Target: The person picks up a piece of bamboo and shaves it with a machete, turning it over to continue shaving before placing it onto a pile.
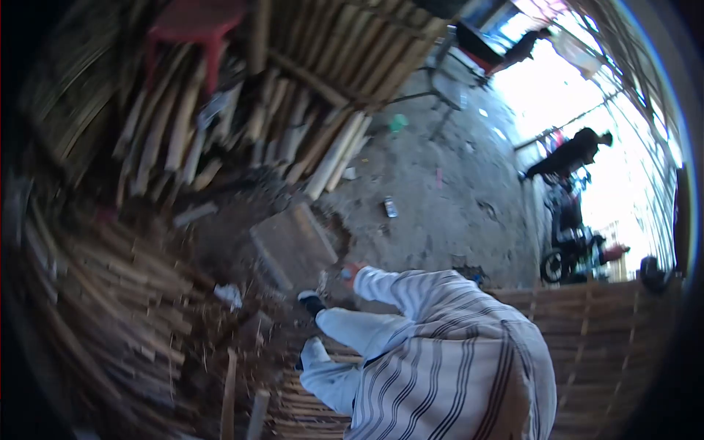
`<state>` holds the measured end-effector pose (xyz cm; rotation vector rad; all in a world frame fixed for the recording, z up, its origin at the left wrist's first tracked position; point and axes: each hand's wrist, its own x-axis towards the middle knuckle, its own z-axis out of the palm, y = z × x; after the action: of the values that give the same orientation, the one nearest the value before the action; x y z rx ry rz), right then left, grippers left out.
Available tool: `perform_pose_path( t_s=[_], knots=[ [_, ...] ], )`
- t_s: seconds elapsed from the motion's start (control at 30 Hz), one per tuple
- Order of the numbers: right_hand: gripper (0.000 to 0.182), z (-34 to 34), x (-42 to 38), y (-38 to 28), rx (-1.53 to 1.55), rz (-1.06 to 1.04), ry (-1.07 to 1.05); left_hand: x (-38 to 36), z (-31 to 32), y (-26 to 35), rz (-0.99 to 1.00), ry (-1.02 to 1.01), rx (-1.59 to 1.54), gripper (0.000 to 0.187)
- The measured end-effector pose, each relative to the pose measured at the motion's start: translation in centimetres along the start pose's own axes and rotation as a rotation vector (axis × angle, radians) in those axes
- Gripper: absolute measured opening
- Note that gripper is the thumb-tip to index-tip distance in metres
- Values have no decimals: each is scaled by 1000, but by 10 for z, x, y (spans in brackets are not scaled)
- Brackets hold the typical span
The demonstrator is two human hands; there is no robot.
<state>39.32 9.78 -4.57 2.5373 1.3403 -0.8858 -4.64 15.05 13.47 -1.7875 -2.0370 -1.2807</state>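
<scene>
My right hand reaches out from a striped sleeve, small and blurred in the view. Its fingers look closed, with a small pale-blue spot at their tips; what it is I cannot tell. Just left of the hand lies a flat, grey-brown wooden board on the dirt floor, its near corner close to the fingers. My feet in dark shoes stand at the board's lower edge, below pale trousers. My left hand is out of view, hidden behind or beyond the striped shirt.
Split bamboo is heaped at left, with upright poles and a red plastic stool behind. A small packet lies on the floor. At right are a motorbike and a person in dark clothes.
</scene>
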Motion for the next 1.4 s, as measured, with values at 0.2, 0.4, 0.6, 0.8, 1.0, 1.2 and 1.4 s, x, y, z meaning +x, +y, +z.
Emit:
perform_pose_path(
  t_s=[0.2, 0.4, 0.6, 0.8, 1.0, 1.2, 1.4],
  knots=[
    [46, -1, 24, -16, 190, -196, 48, -20, 102, 113, -73, -264, -296, 18],
    [48, 27, 52, -45, 306, -232, 57, -38, 139, 157, -92, -397, -407, 17],
    [47, 83, 56, -59, 303, -63, 46, -40, 138, 137, -95, -439, -455, 16],
    [48, 101, 19, -70, 301, 51, 104, -41, 121, 100, -125, -431, -487, 16],
    [50, 113, -15, -83, 247, 127, 61, -47, 111, 78, -175, -438, -539, 16],
    [54, 128, -22, -83, 271, 110, 36, -56, 118, 79, -206, -441, -547, 16],
    [58, 141, 20, -78, 265, -176, -134, -73, 136, 103, -224, -456, -527, 16]
  ],
)
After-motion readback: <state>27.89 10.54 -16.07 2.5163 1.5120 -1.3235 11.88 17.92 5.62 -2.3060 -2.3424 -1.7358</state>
